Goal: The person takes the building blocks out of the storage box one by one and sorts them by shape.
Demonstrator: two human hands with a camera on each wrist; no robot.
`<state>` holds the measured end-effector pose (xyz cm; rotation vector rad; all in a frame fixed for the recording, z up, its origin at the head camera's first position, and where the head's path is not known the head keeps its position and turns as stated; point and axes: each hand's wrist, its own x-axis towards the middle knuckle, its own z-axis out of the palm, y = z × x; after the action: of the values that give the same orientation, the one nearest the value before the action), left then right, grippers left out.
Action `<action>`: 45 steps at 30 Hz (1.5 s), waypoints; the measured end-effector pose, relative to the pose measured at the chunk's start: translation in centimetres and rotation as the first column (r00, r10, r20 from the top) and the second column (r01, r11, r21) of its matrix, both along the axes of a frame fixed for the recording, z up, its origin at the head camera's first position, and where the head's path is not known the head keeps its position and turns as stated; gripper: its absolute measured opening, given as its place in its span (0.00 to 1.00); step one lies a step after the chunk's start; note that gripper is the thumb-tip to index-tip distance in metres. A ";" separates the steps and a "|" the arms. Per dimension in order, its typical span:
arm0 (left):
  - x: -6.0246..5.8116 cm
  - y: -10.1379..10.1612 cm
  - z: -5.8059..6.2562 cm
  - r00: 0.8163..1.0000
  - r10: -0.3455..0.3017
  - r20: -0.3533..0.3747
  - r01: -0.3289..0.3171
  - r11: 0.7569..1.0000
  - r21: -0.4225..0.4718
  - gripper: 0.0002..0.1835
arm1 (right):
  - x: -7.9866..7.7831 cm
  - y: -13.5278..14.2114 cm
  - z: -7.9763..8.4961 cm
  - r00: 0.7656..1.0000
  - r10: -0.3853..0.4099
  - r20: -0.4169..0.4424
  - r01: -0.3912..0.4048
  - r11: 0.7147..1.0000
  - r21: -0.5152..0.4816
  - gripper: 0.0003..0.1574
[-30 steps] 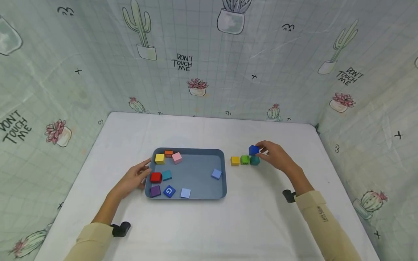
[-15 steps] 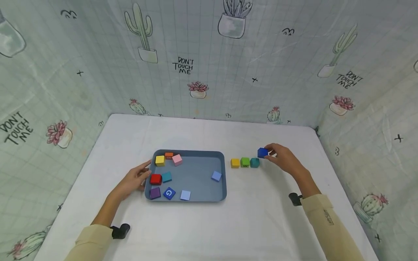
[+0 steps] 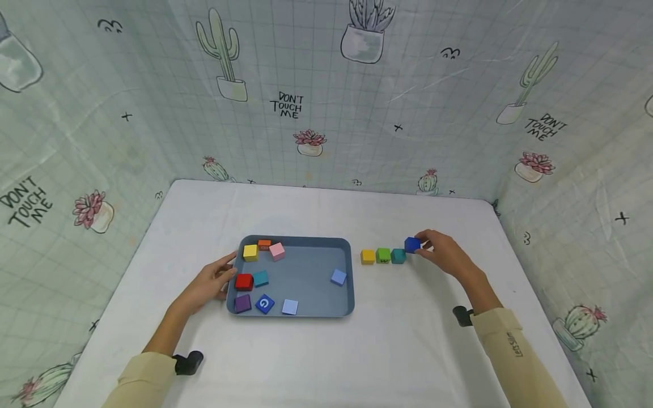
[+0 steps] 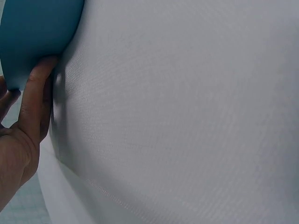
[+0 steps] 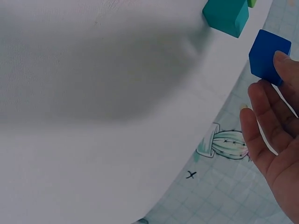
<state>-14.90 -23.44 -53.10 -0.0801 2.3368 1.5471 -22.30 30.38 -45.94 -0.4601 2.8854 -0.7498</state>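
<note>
My right hand [image 3: 442,253] pinches a dark blue cube [image 3: 412,245] between thumb and fingers, at the right end of a row of cubes. The right wrist view shows the blue cube [image 5: 267,55] apart from the teal cube [image 5: 226,17], with the thumb on its face. In the row stand a yellow-orange cube [image 3: 367,256], a green cube [image 3: 383,255] and a teal cube [image 3: 398,256]. My left hand [image 3: 208,281] rests its fairly straight fingers against the left side of a blue-grey tray [image 3: 311,242]; some are hidden in the left wrist view.
Inside the tray lie several blocks, among them a red one [image 3: 244,281], a pink one [image 3: 277,251], a purple one [image 3: 242,303] and a light blue one [image 3: 338,277]. The white table [image 3: 326,362] meets a cactus-print cloth [image 3: 326,85] behind and at the sides.
My right hand has moved the blue cube rightward from above the teal cube, then down to the teal cube's right. The left hand stays at the tray. The head view has shifted slightly.
</note>
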 end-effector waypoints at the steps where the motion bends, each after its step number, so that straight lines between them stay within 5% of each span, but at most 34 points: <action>1: 0.0 0.0 0.0 1.000 -0.001 -0.001 0.001 1.000 0.001 0.32 | 0.0 0.0 -0.1 1.000 0.001 -0.001 -0.001 1.000 0.004 0.22; 26: 0.1 0.0 -0.3 1.000 0.003 0.001 -0.003 1.000 -0.004 0.32 | -0.2 0.8 -2.9 0.994 -0.012 0.104 0.008 0.999 0.035 0.21; 45: 0.0 0.0 -0.2 1.000 0.004 -0.005 -0.004 1.000 0.015 0.32 | -0.4 0.5 -3.2 0.991 -0.039 0.131 0.028 0.996 0.084 0.27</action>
<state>-14.89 -23.46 -53.33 -0.0773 2.3299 1.5680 -22.67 30.87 -49.16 -0.3395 2.7932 -0.6381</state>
